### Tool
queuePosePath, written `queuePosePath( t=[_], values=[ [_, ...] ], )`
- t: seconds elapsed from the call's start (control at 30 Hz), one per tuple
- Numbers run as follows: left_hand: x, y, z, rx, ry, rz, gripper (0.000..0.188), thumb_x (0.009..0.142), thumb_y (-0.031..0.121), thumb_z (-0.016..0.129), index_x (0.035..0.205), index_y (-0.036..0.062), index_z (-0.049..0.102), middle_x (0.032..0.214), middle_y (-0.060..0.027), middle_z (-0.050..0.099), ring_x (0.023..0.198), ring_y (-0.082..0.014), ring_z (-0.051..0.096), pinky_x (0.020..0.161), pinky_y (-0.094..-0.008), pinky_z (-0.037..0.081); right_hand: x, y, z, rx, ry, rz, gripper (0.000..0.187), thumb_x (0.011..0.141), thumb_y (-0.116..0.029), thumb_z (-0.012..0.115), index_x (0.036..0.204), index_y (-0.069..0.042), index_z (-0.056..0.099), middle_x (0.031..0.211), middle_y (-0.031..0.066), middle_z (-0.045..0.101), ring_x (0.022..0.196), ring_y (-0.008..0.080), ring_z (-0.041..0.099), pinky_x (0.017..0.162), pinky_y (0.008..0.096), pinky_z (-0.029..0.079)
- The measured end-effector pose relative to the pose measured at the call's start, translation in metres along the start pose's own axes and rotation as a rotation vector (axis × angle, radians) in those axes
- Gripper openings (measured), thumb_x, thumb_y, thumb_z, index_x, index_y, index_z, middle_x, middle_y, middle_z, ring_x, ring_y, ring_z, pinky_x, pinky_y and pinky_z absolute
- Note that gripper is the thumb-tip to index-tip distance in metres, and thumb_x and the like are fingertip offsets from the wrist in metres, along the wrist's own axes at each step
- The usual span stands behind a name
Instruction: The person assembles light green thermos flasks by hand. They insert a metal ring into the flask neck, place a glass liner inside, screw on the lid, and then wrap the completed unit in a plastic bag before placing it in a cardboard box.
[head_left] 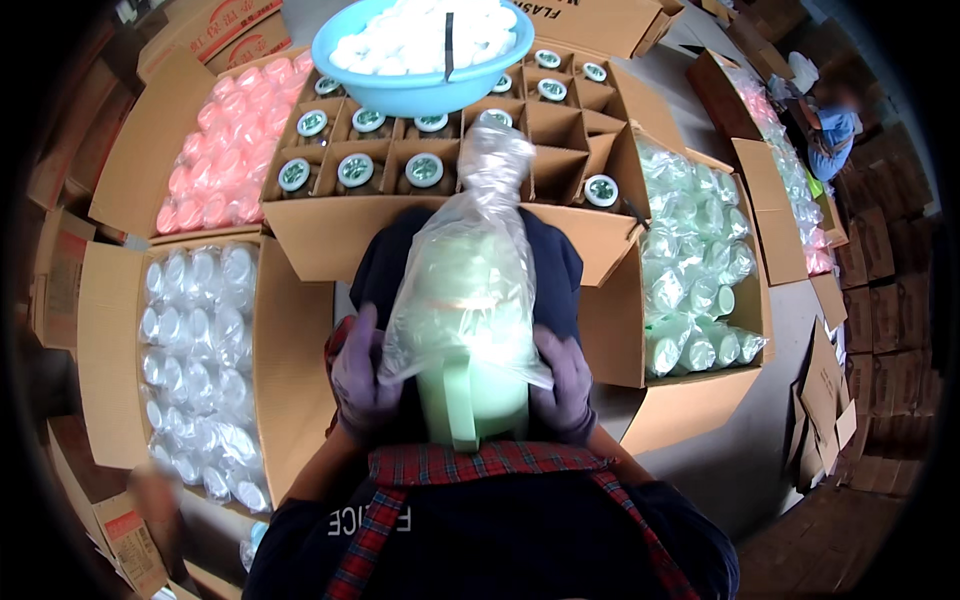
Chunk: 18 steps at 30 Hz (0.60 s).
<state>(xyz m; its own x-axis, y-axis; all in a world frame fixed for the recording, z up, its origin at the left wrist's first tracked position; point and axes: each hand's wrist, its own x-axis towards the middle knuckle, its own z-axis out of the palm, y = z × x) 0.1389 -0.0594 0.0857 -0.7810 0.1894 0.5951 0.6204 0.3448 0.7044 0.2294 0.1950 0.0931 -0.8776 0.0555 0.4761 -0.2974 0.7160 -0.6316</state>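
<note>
A mint-green jug [475, 400] with a broad handle stands upright in my lap, its handle toward me. A clear plastic bag [455, 265] is drawn over its upper part, with the bag's gathered end pointing away. My left hand [366, 372], in a purple glove, has its fingers closed on the bag's left edge. On the opposite side my right hand [565, 385], gloved alike, grips the right edge of the bag beside the jug. The jug's base is hidden by the apron [490, 459].
Ahead sits a divided carton [360, 215] of upright vessels with shiny green tops. A blue basin [420, 97] of white pieces rests on it. Cartons of bagged pink items [225, 140], white items [195, 360] and green items [695, 260] flank me. Another person [835, 135] is far right.
</note>
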Motion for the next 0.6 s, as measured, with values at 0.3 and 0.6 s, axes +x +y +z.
queuePosePath(
  t=[0.3,0.6],
  values=[
    [0.019,0.037,-0.017,0.171,-0.128,0.046,0.045,0.084,0.013,0.072,0.125,0.0002,0.058,0.125,-0.024,0.058,0.11,-0.037,0.061,0.094,-0.0441,0.051,0.022,-0.035,-0.031,0.008,0.047,-0.107,0.041,0.075,0.006,0.071,0.115,-0.001,0.062,0.098,0.0147,0.064,0.083,0.03,0.064,0.069,0.0387,0.053],
    [-0.03,0.028,-0.045,-0.022,-0.486,0.443,0.025,0.075,0.01,0.075,0.1,0.0083,0.071,0.103,-0.0094,0.066,0.087,-0.0279,0.065,0.076,-0.0392,0.054,0.002,-0.021,-0.055,0.602,-0.814,-0.252,0.016,0.09,-0.009,0.071,0.101,0.003,0.068,0.112,0.0207,0.066,0.104,0.0383,0.068,0.088,0.0422,0.057]
  ],
)
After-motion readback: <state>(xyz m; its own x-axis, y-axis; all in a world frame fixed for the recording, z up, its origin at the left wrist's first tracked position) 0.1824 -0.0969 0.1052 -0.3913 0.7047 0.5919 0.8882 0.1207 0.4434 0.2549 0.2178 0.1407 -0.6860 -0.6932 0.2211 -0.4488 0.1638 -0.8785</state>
